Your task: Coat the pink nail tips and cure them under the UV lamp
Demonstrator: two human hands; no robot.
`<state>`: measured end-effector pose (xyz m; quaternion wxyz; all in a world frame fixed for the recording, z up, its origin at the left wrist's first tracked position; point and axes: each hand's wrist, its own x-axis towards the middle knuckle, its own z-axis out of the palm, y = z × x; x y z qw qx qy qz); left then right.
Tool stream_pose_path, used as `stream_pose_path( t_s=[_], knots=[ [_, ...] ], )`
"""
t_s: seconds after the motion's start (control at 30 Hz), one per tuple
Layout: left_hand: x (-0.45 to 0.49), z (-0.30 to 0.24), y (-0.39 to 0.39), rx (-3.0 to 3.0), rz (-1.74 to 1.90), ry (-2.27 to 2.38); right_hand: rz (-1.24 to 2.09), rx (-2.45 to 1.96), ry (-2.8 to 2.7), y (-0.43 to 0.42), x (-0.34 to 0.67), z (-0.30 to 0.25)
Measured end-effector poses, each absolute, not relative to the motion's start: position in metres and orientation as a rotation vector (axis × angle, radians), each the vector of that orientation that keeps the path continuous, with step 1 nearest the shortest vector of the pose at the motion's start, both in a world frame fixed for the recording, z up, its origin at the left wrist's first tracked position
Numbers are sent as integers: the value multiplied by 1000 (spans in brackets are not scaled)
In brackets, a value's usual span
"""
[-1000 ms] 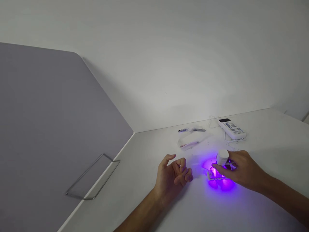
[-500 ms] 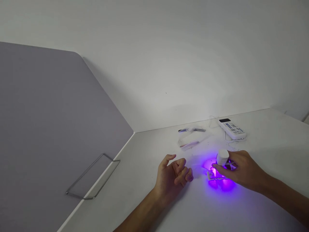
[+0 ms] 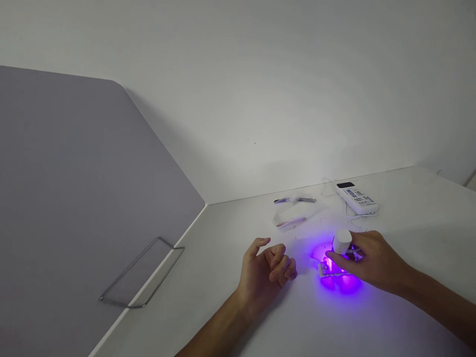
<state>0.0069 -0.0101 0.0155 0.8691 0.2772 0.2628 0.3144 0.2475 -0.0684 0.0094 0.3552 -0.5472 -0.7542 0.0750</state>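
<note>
My right hand grips a small white UV lamp, thumb in front and fingers behind it. Violet light from the lamp spreads over a small pale-edged piece underneath, and the glare and my hand hide most of that piece. I cannot tell whether the lamp touches it. To the left, my left hand rests palm up on the white table. Its fingers are loosely curled, the thumb stands apart, and nothing is held.
Behind my hands lies a clear plastic wrapper with thin items in it. A white power bank with a white cable is farther back on the right. On the left, a grey panel with a metal wire loop borders the table. A white wall stands behind.
</note>
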Motion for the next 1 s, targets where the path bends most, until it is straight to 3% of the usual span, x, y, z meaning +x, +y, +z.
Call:
stream_pose_path(
  t_s=[0.53, 1.0],
  knots=[
    [10, 19, -10, 591, 690, 566, 235, -1426, -1938, -69, 248, 9],
    [13, 24, -2, 494, 960, 1023, 180, -1423, -1954, -67, 249, 7]
  ],
)
